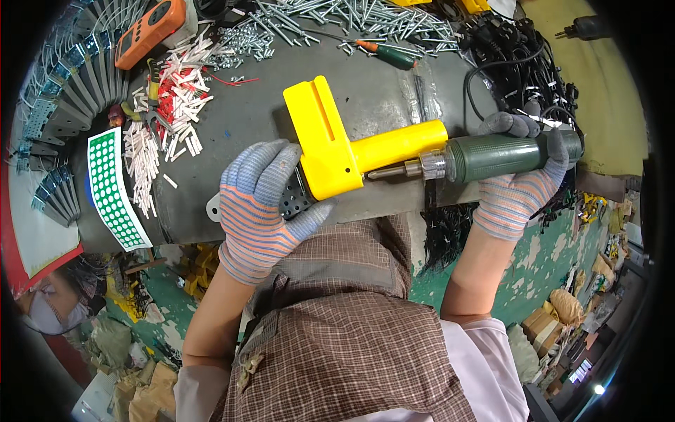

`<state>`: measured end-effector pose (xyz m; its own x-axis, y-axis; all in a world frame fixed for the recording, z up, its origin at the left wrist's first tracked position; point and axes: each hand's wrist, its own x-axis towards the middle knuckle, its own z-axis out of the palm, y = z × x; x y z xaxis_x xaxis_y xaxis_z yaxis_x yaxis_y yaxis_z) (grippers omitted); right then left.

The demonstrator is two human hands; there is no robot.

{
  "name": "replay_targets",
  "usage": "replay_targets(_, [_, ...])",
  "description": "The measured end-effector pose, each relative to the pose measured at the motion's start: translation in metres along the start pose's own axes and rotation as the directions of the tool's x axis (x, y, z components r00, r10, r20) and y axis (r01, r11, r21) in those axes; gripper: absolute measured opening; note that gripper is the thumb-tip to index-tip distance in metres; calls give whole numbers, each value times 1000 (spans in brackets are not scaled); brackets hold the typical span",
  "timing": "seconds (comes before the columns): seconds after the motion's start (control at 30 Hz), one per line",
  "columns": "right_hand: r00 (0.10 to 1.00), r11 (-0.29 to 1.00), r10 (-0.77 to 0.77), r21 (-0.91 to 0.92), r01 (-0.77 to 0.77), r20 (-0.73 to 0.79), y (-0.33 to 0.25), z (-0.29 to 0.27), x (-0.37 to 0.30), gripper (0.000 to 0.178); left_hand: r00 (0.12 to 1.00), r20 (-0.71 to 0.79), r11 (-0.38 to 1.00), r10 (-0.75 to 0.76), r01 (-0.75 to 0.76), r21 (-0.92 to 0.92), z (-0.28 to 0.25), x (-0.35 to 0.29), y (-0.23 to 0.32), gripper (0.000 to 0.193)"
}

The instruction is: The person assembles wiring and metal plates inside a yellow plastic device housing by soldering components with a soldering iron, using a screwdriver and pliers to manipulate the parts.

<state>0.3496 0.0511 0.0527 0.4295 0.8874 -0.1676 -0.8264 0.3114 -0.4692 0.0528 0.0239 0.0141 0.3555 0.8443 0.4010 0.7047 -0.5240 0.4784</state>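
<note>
Both my hands wear striped knit gloves. My left hand (260, 200) is closed on a yellow plastic housing (316, 133) with a slotted block and a round handle pointing right. A grey perforated metal plate (294, 198) shows between its thumb and fingers, against the housing; how the two join is hidden. In my right hand (520, 169) is a dark green electric screwdriver (496, 156), lying nearly level with its bit toward the left. The bit's tip is beside the lower side of the housing, near a small dark hole; I cannot tell whether they touch.
Long screws (365, 24) heap at the back, beside a screwdriver with an orange and green handle (387, 54). White sleeves (183, 98), a green-dotted sticker sheet (116, 186), an orange meter (149, 34) and metal brackets lie left. Black cables (513, 63) pile at the right.
</note>
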Motion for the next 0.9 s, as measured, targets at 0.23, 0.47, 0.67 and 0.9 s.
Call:
replay_targets(0.23, [998, 998, 57, 41, -56, -29, 7, 2, 1, 40, 1000, -8, 1000, -15, 15, 11, 1, -2, -1, 68])
replay_targets(0.47, [996, 995, 91, 34, -91, 16, 6, 5, -2, 39, 1000, 6, 1000, 6, -6, -21, 0, -1, -3, 70])
replay_targets(0.67, [991, 985, 131, 112, -133, 30, 7, -2, 5, 35, 998, 14, 998, 55, -55, -37, -2, -1, -8, 71])
replay_targets(0.9, [991, 984, 131, 119, -134, 35, 13, -7, 2, 33, 995, 59, 996, 76, -73, -56, -9, 5, -15, 74])
